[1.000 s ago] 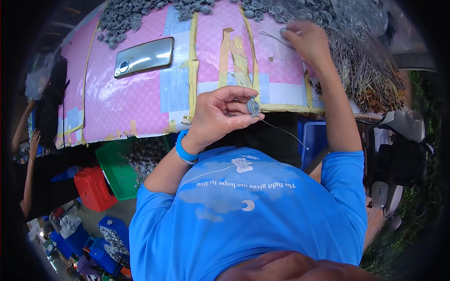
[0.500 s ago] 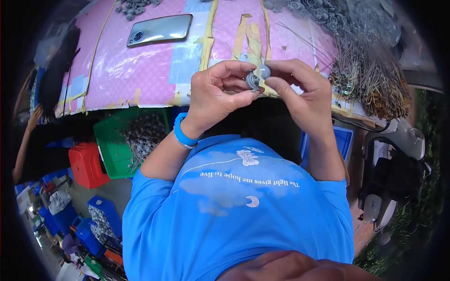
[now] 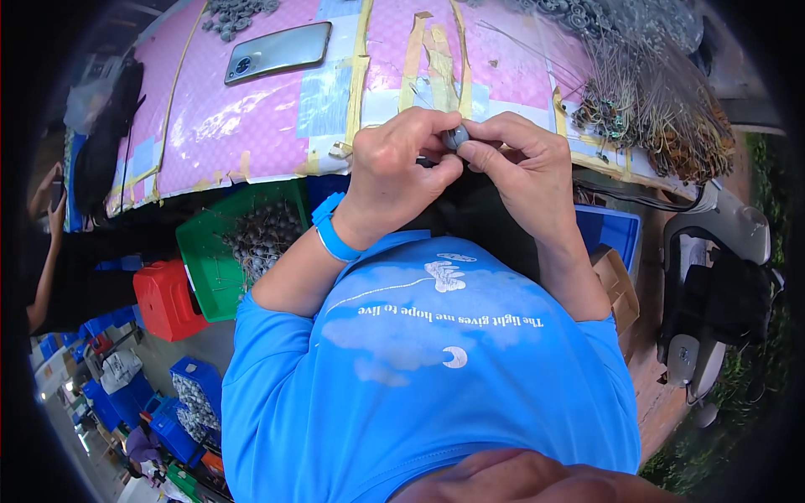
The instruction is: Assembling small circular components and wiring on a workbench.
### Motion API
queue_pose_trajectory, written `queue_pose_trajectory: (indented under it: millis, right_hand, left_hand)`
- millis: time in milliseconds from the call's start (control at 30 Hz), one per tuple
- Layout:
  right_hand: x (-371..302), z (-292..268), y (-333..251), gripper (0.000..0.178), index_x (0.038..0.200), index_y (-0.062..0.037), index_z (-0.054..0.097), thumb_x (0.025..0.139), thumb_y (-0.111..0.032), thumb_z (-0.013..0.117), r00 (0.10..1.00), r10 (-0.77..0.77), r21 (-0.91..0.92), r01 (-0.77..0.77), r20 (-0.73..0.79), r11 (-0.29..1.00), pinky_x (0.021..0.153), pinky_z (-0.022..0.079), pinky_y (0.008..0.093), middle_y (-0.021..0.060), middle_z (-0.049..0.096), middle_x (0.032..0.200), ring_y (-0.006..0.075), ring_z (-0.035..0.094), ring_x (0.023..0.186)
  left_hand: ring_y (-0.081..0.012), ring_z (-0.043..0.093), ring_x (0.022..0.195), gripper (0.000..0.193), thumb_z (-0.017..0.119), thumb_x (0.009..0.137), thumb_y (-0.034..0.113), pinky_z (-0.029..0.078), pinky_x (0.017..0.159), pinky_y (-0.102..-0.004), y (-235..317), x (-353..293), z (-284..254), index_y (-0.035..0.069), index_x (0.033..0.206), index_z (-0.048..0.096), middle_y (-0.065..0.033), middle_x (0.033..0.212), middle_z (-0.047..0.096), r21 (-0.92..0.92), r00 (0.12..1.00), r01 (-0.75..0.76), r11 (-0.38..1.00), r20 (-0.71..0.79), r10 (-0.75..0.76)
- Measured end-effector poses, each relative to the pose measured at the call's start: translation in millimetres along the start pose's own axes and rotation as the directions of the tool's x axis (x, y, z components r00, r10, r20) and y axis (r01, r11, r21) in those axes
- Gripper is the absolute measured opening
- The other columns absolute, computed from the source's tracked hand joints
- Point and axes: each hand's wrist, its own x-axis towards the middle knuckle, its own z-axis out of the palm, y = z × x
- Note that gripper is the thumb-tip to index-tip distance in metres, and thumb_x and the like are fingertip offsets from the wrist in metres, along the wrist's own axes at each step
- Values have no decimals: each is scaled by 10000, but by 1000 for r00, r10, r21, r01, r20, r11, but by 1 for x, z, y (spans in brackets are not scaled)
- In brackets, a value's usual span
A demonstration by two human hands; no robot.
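Just past the near edge of the pink-covered table [image 3: 226,126], my two hands meet in front of my chest. A small grey rounded casing [image 3: 456,137] sits between their fingertips. My left hand [image 3: 401,163] grips its left side with the thumb and curled fingers, and a blue band is on that wrist. Pinching the casing from the other side is my right hand [image 3: 524,163]. Fingers cover most of the casing, so I cannot tell whether its parts are fully joined. A thin wire seems to rise above the left fingertips.
A phone [image 3: 278,52] and grey round parts [image 3: 239,17] lie on the table. Wired pieces [image 3: 654,117] pile at its right. Below left are a green bin [image 3: 201,281] of grey balls and a red container [image 3: 165,302]; below right, a blue bin [image 3: 619,225]. Another person's hands [image 3: 55,201] show far left.
The grey ball-like piece in my right hand has come left to the coiled grey piece in my left hand. The hands now touch around them. The whole view has shifted slightly.
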Motion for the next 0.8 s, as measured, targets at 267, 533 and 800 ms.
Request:
queue_pose_trajectory:
  millis: [267,533,800]
  right_hand:
    - [6,-16,18,240,1133,33,677,914,-66,670,995,20,487,-64,95,871,829,532,262,85,710,1012,133,668,919]
    - [13,-6,42,385,1262,64,570,950,-153,632,966,-133,752,-83,223,653,879,523,316,158,660,1128,213,643,1043]
    - [13,16,42,312,1206,55,593,925,-69,651,1000,16,783,-26,21,622,860,534,292,125,678,1082,167,656,986]
  left_hand:
    - [-188,707,952,445,711,783,-109,596,801,-281,-3,6,-5,-4,1210,645,-126,1105,702,-383,944,322,866,195,-265]
    - [-220,698,985,515,714,781,-115,588,850,-303,7,6,0,-39,1275,589,-180,1157,661,-532,903,427,731,296,-312]
    - [-199,704,935,423,729,779,-105,592,828,-295,4,5,8,-64,1180,603,-164,1076,675,-502,919,384,775,131,-371]
